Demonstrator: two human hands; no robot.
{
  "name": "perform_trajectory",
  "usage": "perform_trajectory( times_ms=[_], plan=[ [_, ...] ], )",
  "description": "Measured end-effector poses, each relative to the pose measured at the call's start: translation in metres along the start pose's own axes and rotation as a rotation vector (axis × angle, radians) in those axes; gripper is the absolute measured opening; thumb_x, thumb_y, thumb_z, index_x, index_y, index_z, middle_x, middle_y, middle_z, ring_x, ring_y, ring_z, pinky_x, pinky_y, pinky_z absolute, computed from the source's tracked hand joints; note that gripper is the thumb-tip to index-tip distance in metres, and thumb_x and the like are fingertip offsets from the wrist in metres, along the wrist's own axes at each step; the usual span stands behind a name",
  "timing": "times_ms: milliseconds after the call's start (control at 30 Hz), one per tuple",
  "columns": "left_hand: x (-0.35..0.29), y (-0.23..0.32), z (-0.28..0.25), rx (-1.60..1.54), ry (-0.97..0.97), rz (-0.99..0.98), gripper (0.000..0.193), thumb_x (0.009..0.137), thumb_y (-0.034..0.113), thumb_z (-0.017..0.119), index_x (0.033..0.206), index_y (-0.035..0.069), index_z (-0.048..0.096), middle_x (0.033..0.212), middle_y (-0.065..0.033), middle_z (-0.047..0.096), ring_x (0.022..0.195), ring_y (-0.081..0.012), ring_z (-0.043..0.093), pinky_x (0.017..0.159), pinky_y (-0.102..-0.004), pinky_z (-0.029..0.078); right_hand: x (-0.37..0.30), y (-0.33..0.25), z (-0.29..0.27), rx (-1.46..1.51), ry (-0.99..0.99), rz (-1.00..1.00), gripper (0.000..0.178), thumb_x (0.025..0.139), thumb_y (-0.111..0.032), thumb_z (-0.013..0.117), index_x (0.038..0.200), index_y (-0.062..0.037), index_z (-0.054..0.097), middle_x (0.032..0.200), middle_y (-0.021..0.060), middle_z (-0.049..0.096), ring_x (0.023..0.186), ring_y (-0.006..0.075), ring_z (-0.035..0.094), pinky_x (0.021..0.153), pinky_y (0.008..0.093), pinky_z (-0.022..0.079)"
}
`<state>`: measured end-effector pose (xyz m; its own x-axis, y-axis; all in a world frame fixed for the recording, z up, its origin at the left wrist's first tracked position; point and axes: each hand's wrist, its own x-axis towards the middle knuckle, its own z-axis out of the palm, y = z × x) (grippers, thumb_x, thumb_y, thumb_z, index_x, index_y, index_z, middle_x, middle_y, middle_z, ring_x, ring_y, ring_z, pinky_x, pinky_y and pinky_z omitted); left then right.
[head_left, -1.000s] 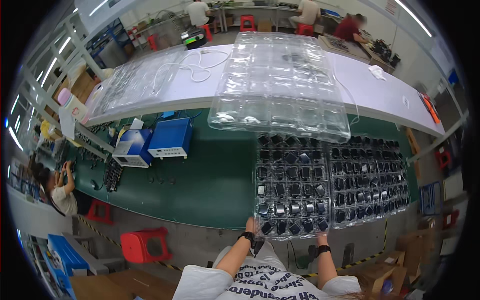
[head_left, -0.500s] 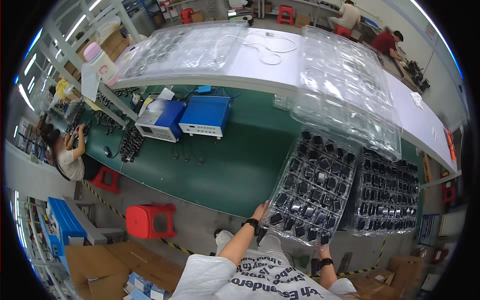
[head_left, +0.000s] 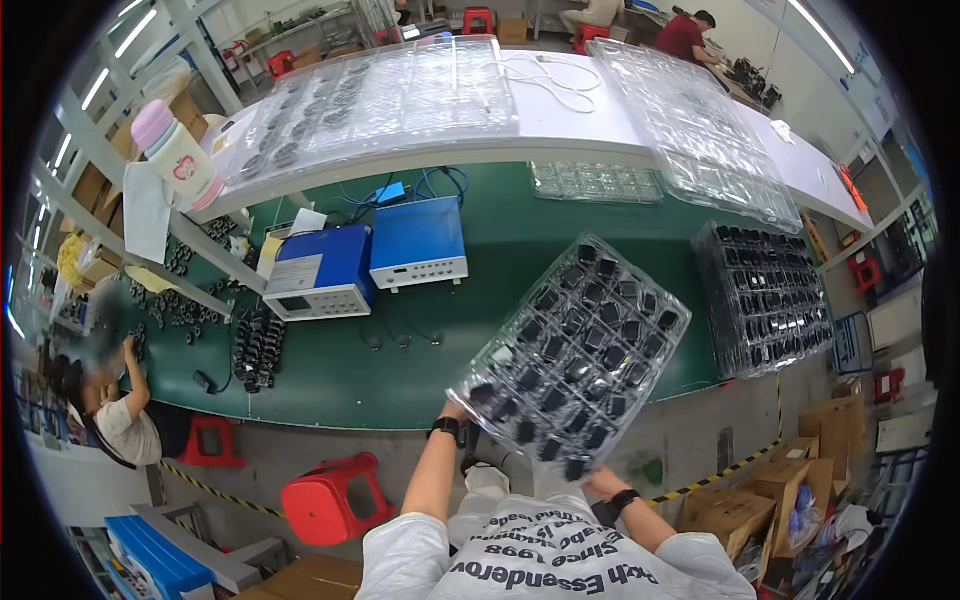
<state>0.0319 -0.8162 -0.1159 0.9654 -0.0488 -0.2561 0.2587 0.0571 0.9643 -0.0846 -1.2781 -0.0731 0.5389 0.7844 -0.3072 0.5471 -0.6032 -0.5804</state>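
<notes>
A clear plastic tray (head_left: 628, 290) with rows of small black parts hangs tilted over the front edge of the green bench. My left hand (head_left: 457, 409) grips its near left corner; the fingers are partly hidden by the tray. At the near right corner, my right hand (head_left: 602, 484) is closed on the edge, fingers partly under it. A stack of similar filled trays (head_left: 765, 300) stands on the bench to the right of the held one.
Two blue instrument boxes (head_left: 418, 240) stand on the bench (head_left: 480, 300), with black parts (head_left: 258, 350) at left. Clear trays (head_left: 400, 95) and a bottle (head_left: 178, 155) sit on the white shelf above. A red stool (head_left: 335, 500) is behind at left. Another person (head_left: 125, 420) works far left.
The held tray has moved left, away from the stack at the right, and turned clockwise. Both hands moved left with it, still gripping. The whole view has shifted.
</notes>
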Motion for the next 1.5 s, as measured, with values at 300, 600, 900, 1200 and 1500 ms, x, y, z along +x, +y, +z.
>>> perform_trajectory(
  times_ms=[300, 600, 900, 1200, 1500],
  plan=[
    [-0.041, -0.042, -0.016, -0.484, -0.052, -0.313, 0.033, 0.096, 0.007, 0.054, 0.128, 0.005, 0.059, 0.121, -0.0090, 0.066, 0.106, -0.0219, 0.065, 0.089, -0.0374, 0.056, 0.092, -0.129, -0.083, 1.312, -0.226, 0.399, 0.048, 0.099, -0.006, 0.052, 0.146, -0.0054, 0.047, 0.145, 0.0104, 0.054, 0.134, 0.0200, 0.051, 0.107, 0.0335, 0.041],
    [-0.055, 0.014, -0.029, 0.753, -0.160, -0.032, 0.063, 0.078, 0.016, 0.067, 0.139, 0.025, 0.056, 0.143, -0.0074, 0.054, 0.139, -0.0269, 0.040, 0.116, -0.0402, 0.033, -0.008, 0.005, -0.250, 0.232, 1.245, 0.760, 0.032, 0.104, -0.019, 0.050, 0.127, 0.0029, 0.054, 0.128, 0.0184, 0.060, 0.119, 0.0267, 0.059, 0.102, 0.0360, 0.044],
    [-0.048, -0.002, -0.028, -0.181, 0.086, -0.207, 0.056, 0.102, 0.039, 0.026, 0.133, 0.008, 0.061, 0.113, -0.0084, 0.071, 0.096, -0.0214, 0.070, 0.083, -0.0343, 0.058, 0.094, -0.017, -0.342, 0.036, 0.729, 0.403, 0.056, 0.091, -0.005, 0.062, 0.145, -0.0111, 0.046, 0.140, 0.0199, 0.051, 0.131, 0.0398, 0.047, 0.108, 0.0409, 0.040],
    [-0.021, 0.028, -0.011, 0.125, 0.141, -0.299, 0.032, 0.101, 0.018, 0.043, 0.115, 0.001, 0.066, 0.099, -0.0060, 0.068, 0.084, -0.0160, 0.062, 0.075, -0.0335, 0.051, 0.065, 0.022, -0.349, 0.326, 0.577, 0.385, 0.067, 0.087, 0.009, 0.054, 0.151, -0.0076, 0.038, 0.153, 0.0145, 0.042, 0.144, 0.0281, 0.038, 0.113, 0.0360, 0.034],
    [-0.029, 0.051, 0.001, -0.114, 0.310, -0.377, 0.030, 0.104, 0.027, 0.046, 0.098, 0.004, 0.063, 0.082, -0.0017, 0.056, 0.074, -0.0135, 0.054, 0.066, -0.0324, 0.045, 0.072, 0.076, -0.308, 0.558, 0.511, 0.595, 0.065, 0.096, -0.018, 0.044, 0.158, -0.0139, 0.025, 0.155, 0.0165, 0.039, 0.138, 0.0253, 0.042, 0.110, 0.0312, 0.034]
  ],
)
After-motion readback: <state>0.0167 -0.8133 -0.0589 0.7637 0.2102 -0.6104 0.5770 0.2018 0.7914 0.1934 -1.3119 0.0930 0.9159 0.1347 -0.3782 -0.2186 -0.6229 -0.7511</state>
